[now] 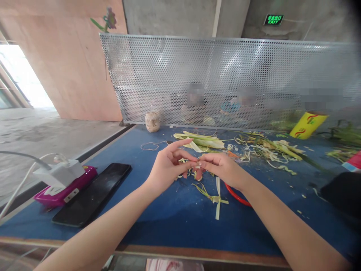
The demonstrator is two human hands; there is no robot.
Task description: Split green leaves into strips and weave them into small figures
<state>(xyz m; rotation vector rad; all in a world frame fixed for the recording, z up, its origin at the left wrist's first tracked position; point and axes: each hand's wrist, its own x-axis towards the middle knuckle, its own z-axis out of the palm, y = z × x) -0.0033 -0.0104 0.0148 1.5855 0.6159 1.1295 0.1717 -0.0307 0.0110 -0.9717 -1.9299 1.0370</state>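
My left hand [167, 162] and my right hand [224, 168] meet above the middle of the blue table. Thumb and fingers of both are pinched on a small pale leaf strip [198, 165], mostly covered by the fingertips. Below them on the table lies a cross-shaped piece of folded pale leaf strips [218, 200] with thin green ends. A red curved thing [238, 196] shows partly from under my right forearm; its kind is hidden. Beyond my hands are long pale green leaves [203, 141] and a heap of leaf scraps [270, 146].
At left lie a black phone [94, 194] and a purple power strip [67, 188] with a white charger [59, 174]. A perforated metal screen [169, 75] closes the far edge. A whitish roll [152, 122] and a yellow cylinder [308, 125] stand before it.
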